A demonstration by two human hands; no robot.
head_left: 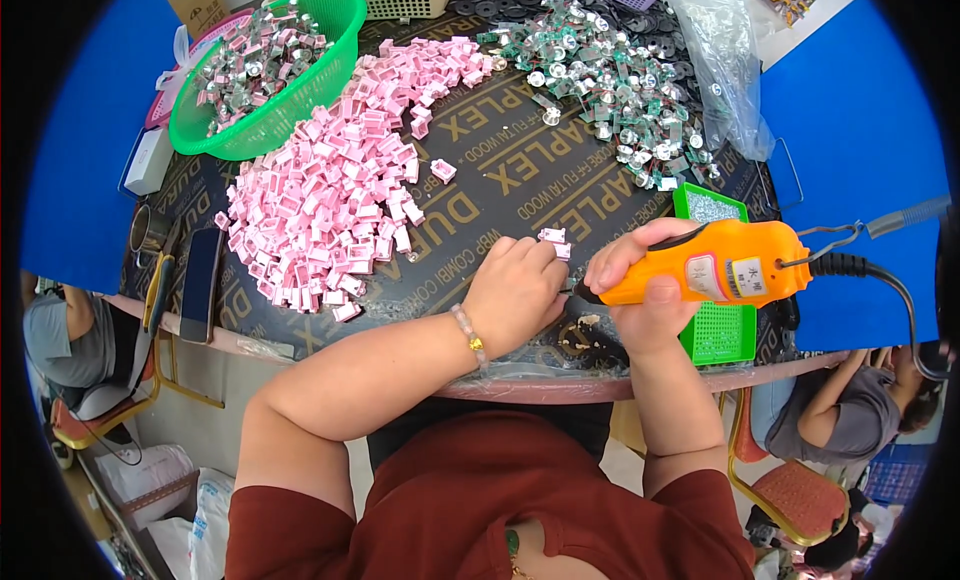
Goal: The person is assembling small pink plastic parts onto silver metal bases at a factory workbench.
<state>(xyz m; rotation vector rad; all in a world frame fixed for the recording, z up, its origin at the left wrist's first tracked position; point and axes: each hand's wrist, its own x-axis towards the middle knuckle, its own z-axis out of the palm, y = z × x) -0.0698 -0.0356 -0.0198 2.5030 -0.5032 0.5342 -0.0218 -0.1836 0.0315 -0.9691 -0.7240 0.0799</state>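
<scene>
Honestly, looks mid-batch with loads left to do

Going by the piles, would call it well short of done. Plenty to get through: a big heap of pink housings [330,190] over the left side of the table [500,205], plus a spread of little green boards with clear domes [620,90] at the far right. Just beyond the left hand [515,292], two pink pieces [556,242] well away from the heap, but too small to call finished or not. Same story with the shiny jumble [265,60] in the green basket [270,130] at far left: maybe done, maybe just more parts. Can't put a count on either.

Now for the grip. On the right hand [652,322], wrapped firmly around an orange driver [765,245], with the dark nose aimed left at the other hand. On the left, bent fingers close together right by that nose, probably steadying something small for fastening. Can't see into the curl, though, so can't tell if clamped on a part or just closed up. Partly behind the driver, a green tray [753,330] with tiny silvery bits [713,206] at the far end, likely fasteners.
</scene>
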